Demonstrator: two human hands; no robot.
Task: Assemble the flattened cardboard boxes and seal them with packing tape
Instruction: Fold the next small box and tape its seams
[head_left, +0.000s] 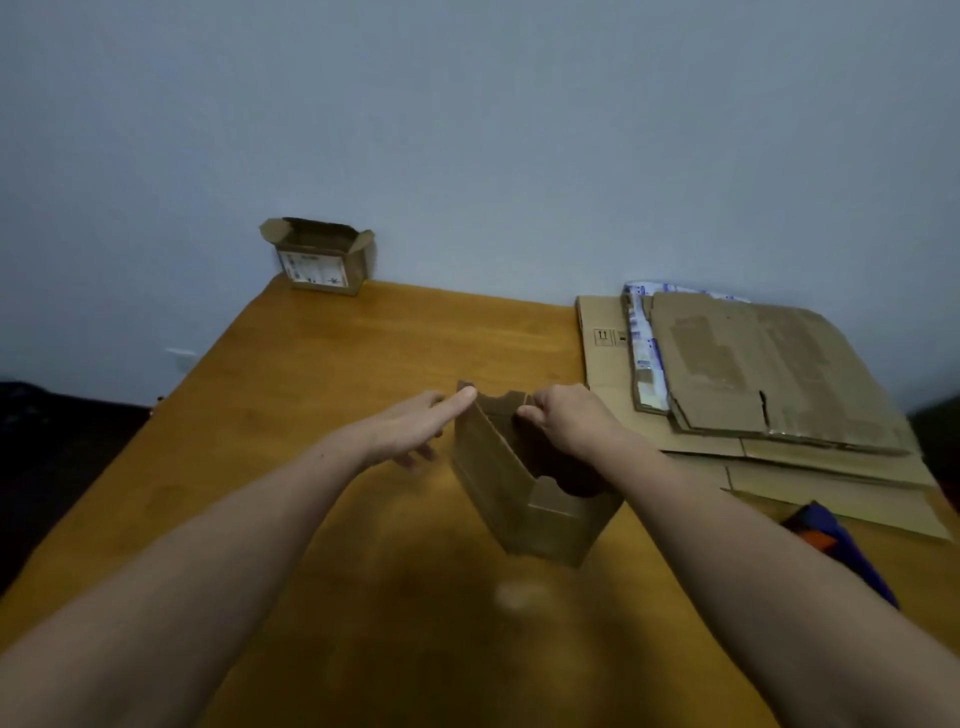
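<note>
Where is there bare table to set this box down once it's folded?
Bare wood spans the far middle of the table, between the small open box at the far left corner and the flattened cardboard stack. More runs down the left side, beside the left hand. The right side is crowded: the stack, with a blue object at its near edge.

Small cardboard box (524, 493) at table (322, 364) centre: right hand (566, 421) pinches a far flap, left hand (415, 426) forefinger extended to far-left corner. Flattened cartons (769, 374) at far-right edge.
</note>
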